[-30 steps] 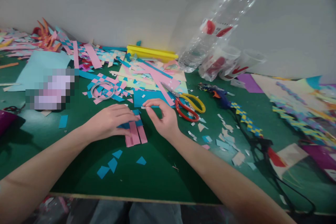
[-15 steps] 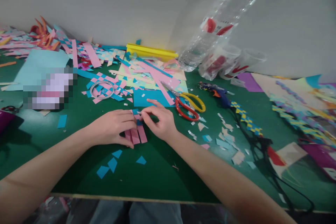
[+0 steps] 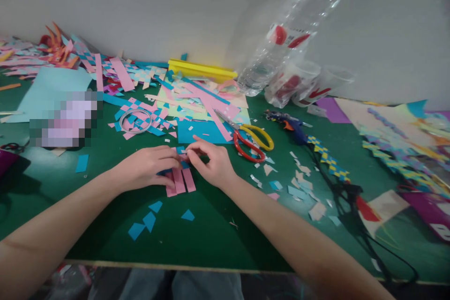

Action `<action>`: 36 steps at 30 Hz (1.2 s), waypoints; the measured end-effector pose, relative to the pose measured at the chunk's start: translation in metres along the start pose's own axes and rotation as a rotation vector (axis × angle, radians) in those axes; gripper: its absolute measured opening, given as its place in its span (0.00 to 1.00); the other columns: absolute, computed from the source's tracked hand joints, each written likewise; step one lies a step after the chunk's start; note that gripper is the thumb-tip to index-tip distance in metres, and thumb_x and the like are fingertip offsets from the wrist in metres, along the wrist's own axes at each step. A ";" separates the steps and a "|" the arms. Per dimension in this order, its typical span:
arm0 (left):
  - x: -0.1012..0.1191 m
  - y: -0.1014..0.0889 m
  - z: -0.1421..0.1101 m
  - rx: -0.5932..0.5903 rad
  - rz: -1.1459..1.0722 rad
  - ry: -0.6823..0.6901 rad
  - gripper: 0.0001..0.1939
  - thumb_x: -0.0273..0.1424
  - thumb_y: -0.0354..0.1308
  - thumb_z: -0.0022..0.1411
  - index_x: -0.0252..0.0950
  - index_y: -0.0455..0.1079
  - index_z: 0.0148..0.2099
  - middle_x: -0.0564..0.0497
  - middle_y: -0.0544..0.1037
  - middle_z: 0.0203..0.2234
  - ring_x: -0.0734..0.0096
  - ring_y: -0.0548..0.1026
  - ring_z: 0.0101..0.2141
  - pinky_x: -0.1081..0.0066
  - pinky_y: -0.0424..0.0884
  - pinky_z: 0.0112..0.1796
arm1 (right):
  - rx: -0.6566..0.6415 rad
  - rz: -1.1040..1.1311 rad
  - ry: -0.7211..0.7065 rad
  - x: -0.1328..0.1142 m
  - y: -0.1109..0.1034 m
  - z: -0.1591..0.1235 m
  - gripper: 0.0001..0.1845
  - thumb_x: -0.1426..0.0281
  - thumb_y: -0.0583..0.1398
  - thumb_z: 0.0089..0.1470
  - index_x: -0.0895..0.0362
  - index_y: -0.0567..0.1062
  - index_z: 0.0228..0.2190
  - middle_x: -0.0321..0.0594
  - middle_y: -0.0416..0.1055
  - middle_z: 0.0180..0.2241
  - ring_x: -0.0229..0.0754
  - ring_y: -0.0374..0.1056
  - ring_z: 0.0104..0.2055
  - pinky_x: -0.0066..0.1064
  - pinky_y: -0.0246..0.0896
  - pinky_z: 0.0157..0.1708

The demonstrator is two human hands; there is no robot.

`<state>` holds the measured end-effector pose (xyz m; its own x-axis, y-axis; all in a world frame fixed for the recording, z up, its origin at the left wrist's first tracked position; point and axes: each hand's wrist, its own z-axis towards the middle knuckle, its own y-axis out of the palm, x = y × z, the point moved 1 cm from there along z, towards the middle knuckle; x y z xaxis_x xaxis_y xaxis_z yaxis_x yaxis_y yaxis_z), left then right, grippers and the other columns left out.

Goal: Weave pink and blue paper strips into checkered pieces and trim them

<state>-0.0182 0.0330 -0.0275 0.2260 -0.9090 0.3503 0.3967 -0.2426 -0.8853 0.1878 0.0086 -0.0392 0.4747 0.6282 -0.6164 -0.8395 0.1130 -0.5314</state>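
Observation:
Pink paper strips (image 3: 181, 183) lie side by side on the green table, with blue strip crossing them at their far end in a small weave. My left hand (image 3: 149, 168) covers the left side of this weave, its fingers curled over the strips and the thumb low near them. At the weave's far right edge, my right hand (image 3: 213, 161) is closed, thumb and forefinger pinched on a strip end. The exact grip is partly hidden by the fingers. Several blue paper scraps (image 3: 149, 221) lie nearer to me.
Scissors (image 3: 251, 143) with red and yellow handles lie right of my hands. Beyond are a blue paper sheet (image 3: 207, 132), a wire ring (image 3: 135, 121) and a yellow holder (image 3: 202, 70). A plastic bottle (image 3: 281, 42) leans by plastic cups. A blue glue gun (image 3: 297, 131) lies to the right.
My left thumb has drawn in slightly over the pink strips. My right fingers stay at the weave's far edge, the forefinger a little lower. The view has shifted slightly.

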 end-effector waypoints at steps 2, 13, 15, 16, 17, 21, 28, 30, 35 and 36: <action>0.000 0.000 0.000 -0.008 -0.002 0.001 0.16 0.41 0.59 0.63 0.34 0.71 0.45 0.42 0.76 0.43 0.61 0.74 0.45 0.64 0.72 0.44 | -0.001 0.004 0.004 0.000 0.000 0.000 0.07 0.70 0.55 0.58 0.54 0.72 0.30 0.33 0.75 0.23 0.34 0.69 0.22 0.42 0.67 0.55; 0.006 0.000 0.003 0.039 0.013 -0.031 0.10 0.32 0.51 0.69 0.35 0.72 0.44 0.45 0.79 0.39 0.64 0.76 0.42 0.67 0.73 0.42 | -0.012 0.038 0.024 0.001 0.001 0.000 0.08 0.70 0.55 0.59 0.54 0.72 0.29 0.32 0.75 0.23 0.35 0.71 0.22 0.42 0.67 0.54; 0.006 -0.001 0.004 0.058 -0.023 -0.089 0.10 0.32 0.51 0.69 0.35 0.73 0.41 0.46 0.79 0.35 0.66 0.77 0.39 0.69 0.72 0.40 | -0.020 0.069 0.040 0.001 0.001 -0.001 0.07 0.71 0.54 0.59 0.55 0.72 0.31 0.33 0.76 0.23 0.35 0.72 0.23 0.42 0.67 0.52; 0.005 0.000 0.004 0.066 -0.038 -0.131 0.11 0.32 0.51 0.69 0.35 0.73 0.40 0.46 0.79 0.35 0.66 0.77 0.38 0.70 0.72 0.38 | -0.016 0.083 0.045 0.001 0.001 -0.002 0.07 0.71 0.54 0.59 0.55 0.72 0.32 0.33 0.77 0.24 0.35 0.73 0.24 0.41 0.68 0.51; 0.005 0.000 0.004 0.075 -0.051 -0.176 0.11 0.32 0.51 0.69 0.35 0.73 0.39 0.47 0.80 0.34 0.67 0.77 0.36 0.71 0.72 0.37 | 0.003 0.089 0.044 0.001 0.000 -0.002 0.06 0.71 0.54 0.59 0.55 0.72 0.34 0.34 0.77 0.25 0.36 0.73 0.26 0.39 0.69 0.48; 0.001 0.000 0.005 0.113 -0.137 -0.345 0.10 0.34 0.55 0.66 0.36 0.75 0.37 0.49 0.81 0.34 0.70 0.78 0.34 0.75 0.71 0.35 | 0.198 0.016 -0.105 -0.008 -0.007 -0.001 0.08 0.74 0.56 0.56 0.53 0.70 0.39 0.33 0.71 0.25 0.37 0.70 0.28 0.36 0.68 0.38; -0.003 -0.001 0.005 0.129 -0.331 -0.477 0.09 0.31 0.56 0.62 0.37 0.76 0.41 0.53 0.83 0.34 0.72 0.80 0.34 0.74 0.73 0.38 | 0.028 -0.373 -0.580 -0.020 -0.005 -0.005 0.03 0.75 0.61 0.54 0.55 0.72 0.30 0.32 0.72 0.23 0.35 0.63 0.27 0.33 0.59 0.37; -0.003 -0.001 0.005 0.132 -0.322 -0.491 0.09 0.30 0.56 0.61 0.37 0.76 0.41 0.53 0.83 0.34 0.71 0.80 0.35 0.73 0.74 0.39 | -0.053 -0.475 -0.620 -0.018 -0.002 -0.006 0.04 0.73 0.60 0.56 0.56 0.74 0.29 0.32 0.72 0.22 0.35 0.62 0.27 0.32 0.57 0.38; -0.002 -0.001 0.005 0.150 -0.312 -0.479 0.10 0.31 0.55 0.62 0.37 0.77 0.41 0.52 0.83 0.33 0.72 0.80 0.33 0.74 0.74 0.38 | -0.117 -0.557 -0.634 -0.015 0.002 -0.004 0.09 0.73 0.58 0.59 0.57 0.76 0.27 0.33 0.72 0.22 0.35 0.61 0.28 0.32 0.53 0.37; -0.001 -0.001 0.005 0.157 -0.313 -0.477 0.10 0.31 0.55 0.62 0.36 0.77 0.41 0.52 0.83 0.33 0.72 0.80 0.33 0.74 0.74 0.38 | -0.125 -0.558 -0.640 -0.015 0.003 -0.004 0.10 0.74 0.58 0.60 0.57 0.76 0.27 0.33 0.73 0.22 0.35 0.62 0.28 0.32 0.53 0.37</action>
<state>-0.0143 0.0362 -0.0258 0.4375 -0.5403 0.7188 0.6278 -0.3887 -0.6743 0.1795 -0.0038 -0.0336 0.5375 0.8235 0.1815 -0.4741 0.4730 -0.7426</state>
